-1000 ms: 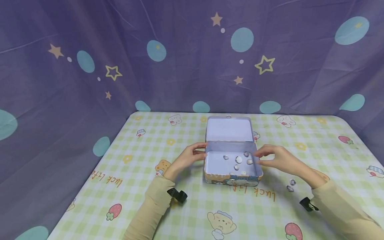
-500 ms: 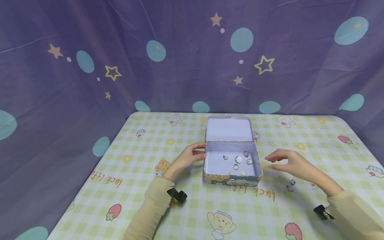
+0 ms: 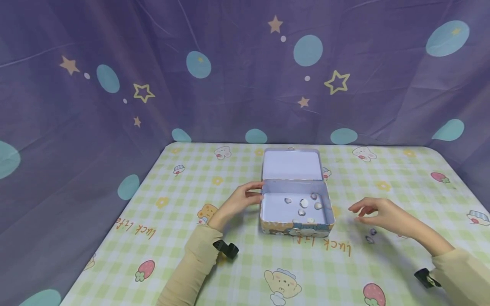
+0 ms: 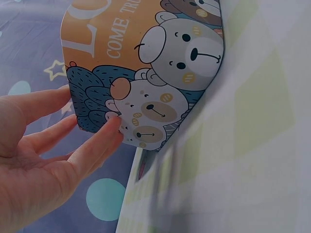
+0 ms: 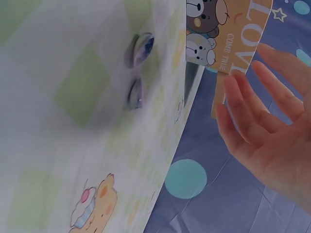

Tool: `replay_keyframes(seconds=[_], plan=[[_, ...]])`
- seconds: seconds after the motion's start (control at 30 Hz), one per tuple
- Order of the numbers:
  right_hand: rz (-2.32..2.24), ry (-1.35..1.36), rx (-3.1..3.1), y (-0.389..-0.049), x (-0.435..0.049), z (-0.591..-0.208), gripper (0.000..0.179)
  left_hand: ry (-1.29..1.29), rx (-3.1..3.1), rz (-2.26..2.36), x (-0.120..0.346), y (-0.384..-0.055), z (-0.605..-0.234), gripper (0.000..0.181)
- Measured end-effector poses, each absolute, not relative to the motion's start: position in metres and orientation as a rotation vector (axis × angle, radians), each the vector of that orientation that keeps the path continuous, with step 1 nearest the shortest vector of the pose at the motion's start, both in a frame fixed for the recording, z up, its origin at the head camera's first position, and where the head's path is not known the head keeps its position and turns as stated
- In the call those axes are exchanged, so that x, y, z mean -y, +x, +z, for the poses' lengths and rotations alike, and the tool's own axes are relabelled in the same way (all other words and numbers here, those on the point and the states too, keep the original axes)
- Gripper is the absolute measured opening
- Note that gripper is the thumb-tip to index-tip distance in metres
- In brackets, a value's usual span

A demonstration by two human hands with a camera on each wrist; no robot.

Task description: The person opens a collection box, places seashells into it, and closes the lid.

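Note:
An open hinged tin box [image 3: 275, 214] sits mid-table, its lid [image 3: 292, 165] tipped back. Several small shell-like pieces [image 3: 304, 203] lie scattered on its pale floor. My left hand [image 3: 236, 205] touches the box's left wall with extended fingers; the left wrist view shows fingertips against the bear-printed side [image 4: 165, 68]. Right of the box, my right hand [image 3: 386, 216] hovers with loosely bent fingers and nothing in them. Below it on the cloth lie two small shell-like pieces [image 3: 373, 232], shiny and purplish [image 5: 144, 49] in the right wrist view.
A green checked tablecloth [image 3: 214, 280] with cartoon prints covers the table. Behind and at the sides hangs a purple curtain [image 3: 245, 110] with stars and teal spots. A small black device [image 3: 226, 249] is strapped to the left wrist, another [image 3: 426, 278] to the right.
My right hand has drawn away from the box's right edge, moving right and toward me, above the two loose pieces. The left hand and the box have stayed put.

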State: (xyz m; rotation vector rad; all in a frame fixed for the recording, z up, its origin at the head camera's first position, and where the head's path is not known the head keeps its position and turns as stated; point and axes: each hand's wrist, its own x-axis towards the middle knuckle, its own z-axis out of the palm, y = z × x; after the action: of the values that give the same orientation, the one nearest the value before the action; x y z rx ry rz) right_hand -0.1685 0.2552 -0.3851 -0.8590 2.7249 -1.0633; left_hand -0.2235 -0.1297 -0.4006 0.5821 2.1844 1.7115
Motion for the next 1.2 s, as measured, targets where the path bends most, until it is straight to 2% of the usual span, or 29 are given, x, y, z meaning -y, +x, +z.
replay_keyframes(seconds=[0.37, 0.63, 0.87, 1.2], plan=[[-1.072, -0.970, -2.556, -0.171, -0.274, -0.397, 0.023, 0.593, -2.185, 1.712, 0.129, -0.224, -0.402, 0.046], [-1.053, -0.899, -2.470, -0.173, -0.284, -0.405, 0.028, 0.575, -2.184, 1.711, 0.130, -0.225, -0.402, 0.047], [-0.987, -0.827, -2.463, -0.174, -0.288, -0.406, 0.024, 0.565, -2.179, 1.707, 0.129, -0.218, -0.390, 0.047], [-0.930, -0.723, -2.490, -0.172, -0.292, -0.413, 0.022, 0.564, -2.189, 1.711, 0.130, -0.226, -0.404, 0.048]])
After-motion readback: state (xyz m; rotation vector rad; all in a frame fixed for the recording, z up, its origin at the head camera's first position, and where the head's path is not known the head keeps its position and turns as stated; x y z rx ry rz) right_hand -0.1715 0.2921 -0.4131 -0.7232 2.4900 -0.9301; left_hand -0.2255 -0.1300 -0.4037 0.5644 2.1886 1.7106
